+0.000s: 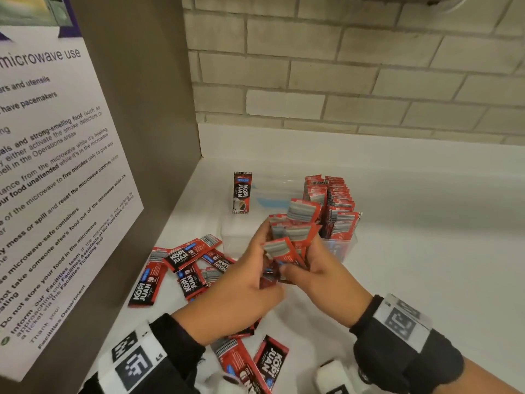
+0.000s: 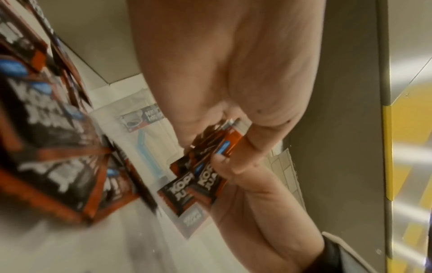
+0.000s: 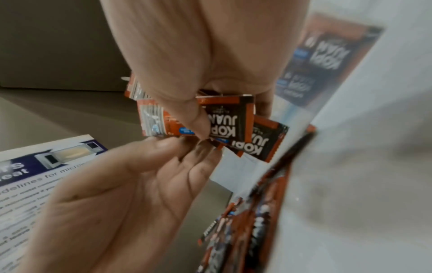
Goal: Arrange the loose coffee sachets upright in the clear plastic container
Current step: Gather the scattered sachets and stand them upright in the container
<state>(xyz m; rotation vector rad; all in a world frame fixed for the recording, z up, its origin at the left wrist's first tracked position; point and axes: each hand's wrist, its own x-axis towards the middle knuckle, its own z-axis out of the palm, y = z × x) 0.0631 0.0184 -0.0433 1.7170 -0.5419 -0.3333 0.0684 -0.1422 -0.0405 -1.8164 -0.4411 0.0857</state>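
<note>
Your left hand [image 1: 241,291] and right hand [image 1: 321,275] both grip one fanned bundle of red-and-black foil coffee sachets [image 1: 289,240], held above the white desk [image 1: 426,251]. Your right grip curls round the bundle with the thumb pressed on its printed face, and your left fingers pinch its lower ends. The sachets' long axes run roughly upright, but their tops splay apart unevenly.

The clear plastic container [image 1: 338,248] stands just behind the bundle, toward the desk's back edge. Its right part holds a row of upright sachets [image 1: 338,206], while its left part looks open, with one single sachet [image 1: 242,192] standing at its far left corner.

The coming move, as I judge it, turns on this: the open space lies straight beyond your grips, slightly left, so square the bundle first, then lower it long axis vertical. Both hands are about equally near.

More loose sachets [image 1: 184,265] lie flat by the desk's left edge.
</note>
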